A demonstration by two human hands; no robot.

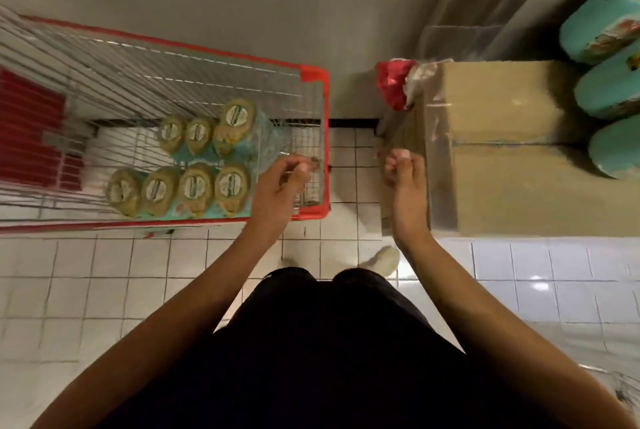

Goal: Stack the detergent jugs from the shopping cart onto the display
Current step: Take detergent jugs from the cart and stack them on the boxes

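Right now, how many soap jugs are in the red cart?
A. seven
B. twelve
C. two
A: seven detergent jugs show their round caps inside the shopping cart, three in one row and four in the other.

Wire-metal cart (pixel 207 58), cardboard box (pixel 502 148), glossy tiled floor (pixel 540 276).
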